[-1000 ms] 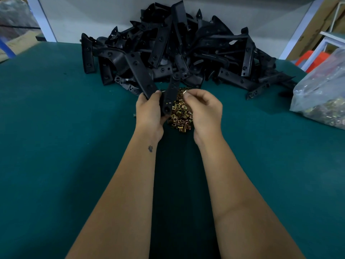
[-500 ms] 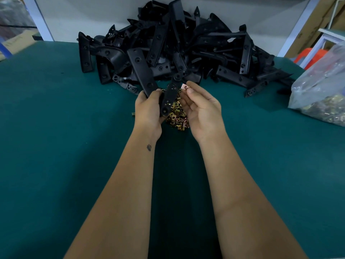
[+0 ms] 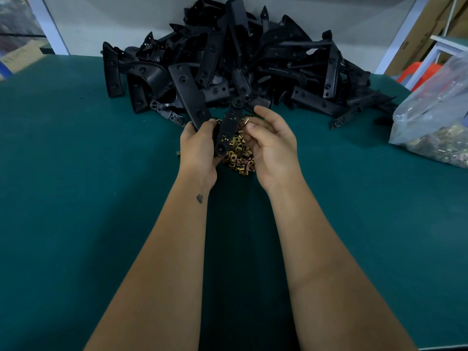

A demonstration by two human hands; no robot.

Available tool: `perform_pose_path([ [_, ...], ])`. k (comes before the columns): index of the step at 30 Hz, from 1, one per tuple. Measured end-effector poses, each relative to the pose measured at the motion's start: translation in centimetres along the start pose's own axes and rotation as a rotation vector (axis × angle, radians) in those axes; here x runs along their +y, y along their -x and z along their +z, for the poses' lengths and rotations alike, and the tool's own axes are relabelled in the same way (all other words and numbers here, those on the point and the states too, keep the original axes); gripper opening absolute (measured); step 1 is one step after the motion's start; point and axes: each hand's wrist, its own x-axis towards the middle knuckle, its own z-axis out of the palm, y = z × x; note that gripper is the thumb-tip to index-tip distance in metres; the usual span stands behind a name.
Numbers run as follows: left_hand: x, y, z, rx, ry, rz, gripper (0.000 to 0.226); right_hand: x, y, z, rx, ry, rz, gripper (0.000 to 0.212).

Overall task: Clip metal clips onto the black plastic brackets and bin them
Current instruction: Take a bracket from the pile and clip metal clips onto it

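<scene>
My left hand (image 3: 200,145) grips the long black plastic bracket (image 3: 229,127) at frame centre, its axis running up-right; my right hand (image 3: 272,145), just beside it, pinches a small brass-coloured metal clip (image 3: 246,121) near its edge.

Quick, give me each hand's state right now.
Left hand: closed around a black bracket.
Right hand: fingers curled, pinching a small metal clip beside the bracket.
</scene>
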Motion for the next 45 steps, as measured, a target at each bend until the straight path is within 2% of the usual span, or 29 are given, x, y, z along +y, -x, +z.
perform_pose_path([
  [16, -0.53, -0.44, -0.16, 0.005, -0.073, 0.098, 0.012, -0.21, 0.26, 0.21, -0.002, 0.001, 0.053, 0.027],
  [23, -0.67, -0.40, -0.25, -0.039, -0.085, 0.174, 0.012, -0.47, 0.33, 0.16, -0.029, -0.006, 0.072, 0.028],
  [32, -0.41, -0.39, -0.51, -0.073, -0.022, 0.171, 0.010, -0.62, 0.44, 0.02, -0.109, 0.016, 0.107, 0.032],
  [45, -0.63, -0.51, -0.44, -0.110, -0.103, 0.251, 0.009, -0.52, 0.56, -0.06, -0.095, -0.027, 0.093, 0.033],
])
